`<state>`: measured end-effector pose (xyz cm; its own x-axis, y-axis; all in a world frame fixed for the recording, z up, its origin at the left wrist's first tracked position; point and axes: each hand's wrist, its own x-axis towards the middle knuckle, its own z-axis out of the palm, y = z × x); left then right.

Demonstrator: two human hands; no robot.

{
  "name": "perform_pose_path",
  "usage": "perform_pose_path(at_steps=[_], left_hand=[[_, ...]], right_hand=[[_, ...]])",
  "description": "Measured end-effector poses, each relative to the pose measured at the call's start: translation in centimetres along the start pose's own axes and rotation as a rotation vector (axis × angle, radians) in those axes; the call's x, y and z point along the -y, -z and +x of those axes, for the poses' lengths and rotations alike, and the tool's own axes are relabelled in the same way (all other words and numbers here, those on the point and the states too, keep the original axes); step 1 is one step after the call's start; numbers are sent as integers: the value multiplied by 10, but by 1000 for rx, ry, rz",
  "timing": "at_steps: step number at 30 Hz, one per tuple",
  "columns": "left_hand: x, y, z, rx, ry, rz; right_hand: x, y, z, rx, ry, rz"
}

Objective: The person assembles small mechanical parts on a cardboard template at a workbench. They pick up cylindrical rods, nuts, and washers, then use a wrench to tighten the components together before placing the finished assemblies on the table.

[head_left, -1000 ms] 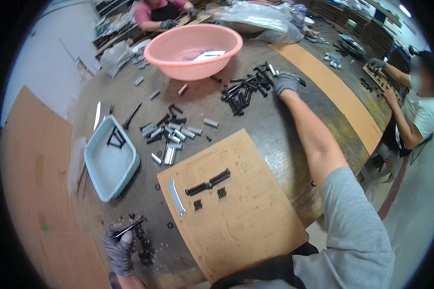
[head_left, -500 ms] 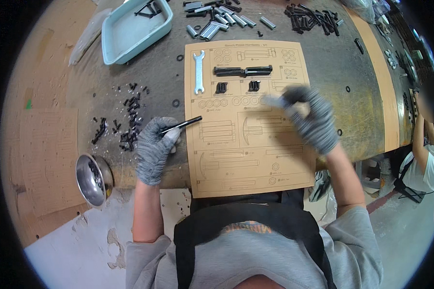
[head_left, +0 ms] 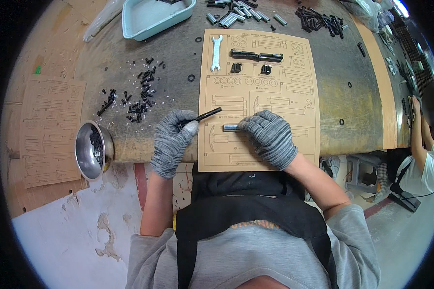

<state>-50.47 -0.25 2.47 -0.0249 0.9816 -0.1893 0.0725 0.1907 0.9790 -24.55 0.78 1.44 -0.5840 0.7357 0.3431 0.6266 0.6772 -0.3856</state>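
My left hand [head_left: 172, 144], in a grey knit glove, grips a long black bolt [head_left: 210, 113] that points up and right over the edge of a printed cardboard sheet [head_left: 248, 161]. In my right hand [head_left: 270, 138], gloved alike, a short silver metal sleeve [head_left: 230, 127] sticks out toward the left. The bolt and sleeve are apart. On the sheet's upper part lie an open-ended wrench [head_left: 216, 52], dark long bolts with sleeves [head_left: 256, 56] in a row, and two small groups of short black screws, one on the left [head_left: 236, 67] and one on the right [head_left: 266, 70].
Silver sleeves [head_left: 234, 18] and black bolts [head_left: 320, 21] are heaped at the back, beside a pale blue tray [head_left: 161, 26]. Loose black screws [head_left: 142, 98] lie left, near a metal bowl [head_left: 82, 156]. Another cardboard sheet [head_left: 53, 132] is far left. A person [head_left: 422, 168] works at far right.
My right hand has come down and left with the silver sleeve, close to the bolt in my left hand. The view has shifted, moving the sheet up and right in the picture.
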Motion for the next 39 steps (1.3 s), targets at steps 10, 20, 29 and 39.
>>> perform_pose_path(at_steps=[10, 20, 29, 39], left_hand=[[-13, -108, -31, 336, -210, -128], [-32, -111, -18, 347, -482, 690], [-34, -148, 5, 423, -712, 1205], [-25, -155, 11, 446, -680, 1386]], right_hand=[[32, 46, -39, -169, -699, 1014], [-18, 78, -68, -198, -355, -75], [-46, 75, -88, -51, -357, -158], [-57, 90, -89, -29, -355, -64]])
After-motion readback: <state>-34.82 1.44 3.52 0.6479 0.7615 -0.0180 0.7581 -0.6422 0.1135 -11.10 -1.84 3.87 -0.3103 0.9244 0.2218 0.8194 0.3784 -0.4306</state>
